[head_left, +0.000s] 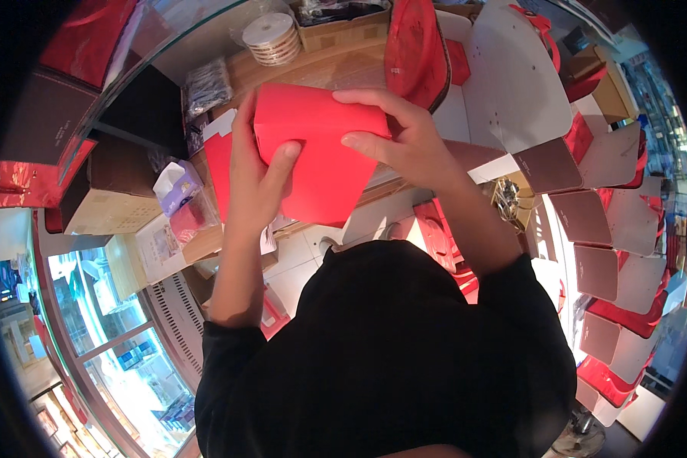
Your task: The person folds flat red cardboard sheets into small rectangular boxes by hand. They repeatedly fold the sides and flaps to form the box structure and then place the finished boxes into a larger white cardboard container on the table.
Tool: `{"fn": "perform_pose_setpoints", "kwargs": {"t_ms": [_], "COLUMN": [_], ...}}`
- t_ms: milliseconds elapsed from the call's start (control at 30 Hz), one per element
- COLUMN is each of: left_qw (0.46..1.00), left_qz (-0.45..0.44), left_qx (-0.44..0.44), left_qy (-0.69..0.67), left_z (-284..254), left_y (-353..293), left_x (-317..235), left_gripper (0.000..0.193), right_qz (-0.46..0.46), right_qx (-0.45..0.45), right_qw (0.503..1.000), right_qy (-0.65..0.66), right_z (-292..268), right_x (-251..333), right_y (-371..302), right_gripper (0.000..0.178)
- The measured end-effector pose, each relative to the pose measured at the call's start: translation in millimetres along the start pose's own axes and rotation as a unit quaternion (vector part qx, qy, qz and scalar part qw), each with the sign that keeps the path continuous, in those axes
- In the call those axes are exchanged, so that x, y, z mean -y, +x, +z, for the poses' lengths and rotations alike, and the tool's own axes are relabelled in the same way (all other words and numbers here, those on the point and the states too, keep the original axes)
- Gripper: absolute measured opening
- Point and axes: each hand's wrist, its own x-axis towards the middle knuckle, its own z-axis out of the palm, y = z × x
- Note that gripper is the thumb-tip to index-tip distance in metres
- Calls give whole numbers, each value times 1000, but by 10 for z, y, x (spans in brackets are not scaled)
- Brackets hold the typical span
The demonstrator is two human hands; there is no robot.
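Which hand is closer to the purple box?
Left. The left hand is to the right of the purple box; the right hand is farther right, across the red box.

wooden table point(330, 69), stacked white spools point(271, 34), cardboard box point(349, 34)

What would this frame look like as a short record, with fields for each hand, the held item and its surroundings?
Held item: red box-like piece, in both hands
Left hand: grips its left side, thumb on the near face
Right hand: grips its upper right end, thumb nearer the body
Beyond: stack of white spools on a wooden tabletop
Left of hands: purple-and-white tissue box
Contents: cannot tell
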Motion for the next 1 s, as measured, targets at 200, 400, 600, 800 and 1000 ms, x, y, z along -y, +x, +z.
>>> {"fn": "perform_pose_setpoints", "kwargs": {"t_ms": [200, 400, 600, 800, 1000], "left_qw": [990, 976, 967, 939, 929], "left_qz": [-8, -21, -32, -51, -53], "left_qx": [55, 133, 87, 95, 123], "left_qy": [132, 169, 239, 325, 346], "left_z": [-92, -139, -162, -177, -276], "left_y": [-3, 107, 24, -48, -18], "left_x": [185, -59, -35, -23, 2], "left_gripper": [65, 63, 57, 50, 48], "right_qz": [43, 61, 126, 121, 148], "right_qx": [118, 140, 45, 70, 98], "right_qw": [991, 987, 990, 990, 984], "right_qy": [-36, -51, -33, 7, 28], "right_z": [-137, -27, 25, 64, 28], "right_x": [-36, 127, 56, -73, -10], "right_y": [42, 219, 163, 87, 92], "right_gripper": [54, 60, 56, 62, 62]}}
